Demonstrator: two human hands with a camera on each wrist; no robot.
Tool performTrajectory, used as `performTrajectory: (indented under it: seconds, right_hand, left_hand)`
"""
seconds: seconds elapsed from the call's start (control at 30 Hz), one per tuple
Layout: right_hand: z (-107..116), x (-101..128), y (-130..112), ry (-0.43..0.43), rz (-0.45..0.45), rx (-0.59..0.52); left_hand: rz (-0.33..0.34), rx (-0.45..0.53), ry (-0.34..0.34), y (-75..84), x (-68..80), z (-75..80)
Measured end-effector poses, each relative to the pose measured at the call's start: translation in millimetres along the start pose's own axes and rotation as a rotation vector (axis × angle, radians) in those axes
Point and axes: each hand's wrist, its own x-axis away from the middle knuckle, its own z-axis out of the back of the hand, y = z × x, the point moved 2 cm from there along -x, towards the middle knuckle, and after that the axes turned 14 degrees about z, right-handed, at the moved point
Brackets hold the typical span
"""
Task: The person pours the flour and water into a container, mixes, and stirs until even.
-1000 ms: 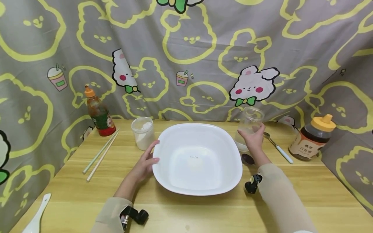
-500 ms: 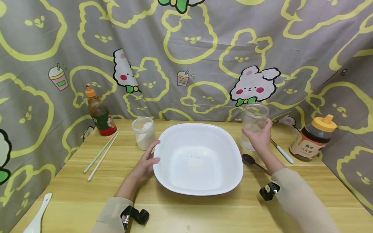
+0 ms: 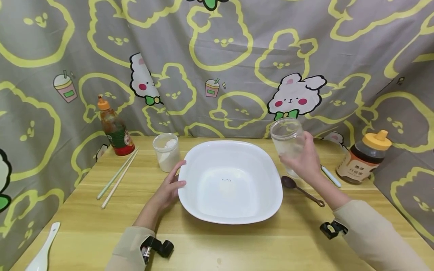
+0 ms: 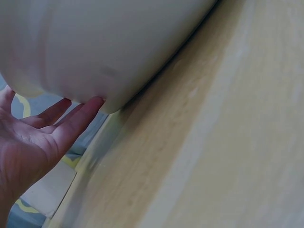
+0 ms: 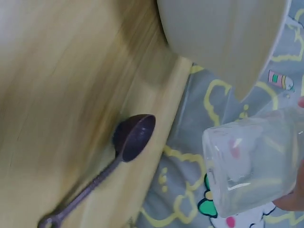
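Jar (image 3: 287, 140): clear, open-topped, being held off the table (image 3: 88, 229) just right of the bowl (image 3: 230, 182) and leaning toward it; some clear liquid is sitting in it.
Right hand (image 3: 305, 160): fingers are wrapping round the jar's lower half, clamped on it; in the right wrist view only a fingertip is showing beside the jar (image 5: 254, 161).
Left hand (image 3: 168, 190): fingers are lying straight and slightly apart against the bowl's left rim, gripping nothing; the left wrist view is showing the fingertips (image 4: 90, 107) touching the bowl's outer wall (image 4: 104, 42).
Bowl: white, squarish, standing at the table's middle between the two hands.
Brown spoon (image 3: 301, 190): lying on the table just right of the bowl, below the raised jar; also appearing in the right wrist view (image 5: 114, 156).
White-handled spoon (image 3: 329, 176): lying behind the right hand, partly hidden.
Honey bottle (image 3: 364, 158): standing at the far right, yellow cap on.
Flour cup (image 3: 166, 151): standing just behind the left hand.
Chopsticks (image 3: 116, 178): lying left of the cup.
Sauce bottle (image 3: 115, 128): standing at the back left.
White ladle spoon (image 3: 42, 252): lying at the near left corner.
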Motion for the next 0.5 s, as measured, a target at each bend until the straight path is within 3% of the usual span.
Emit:
performTrajectory:
  seconds: [0.17,0.5]
  right_hand:
    - [7,1,-14,-0.095,0.116,0.068]
    - [14,3,-30,-0.234,0.191,0.148]
  left_hand:
    - [-0.002,-0.009,-0.008,0.0,-0.3,1.2]
    - [0.011,-0.007,-0.002,1.0,-0.1,-0.2]
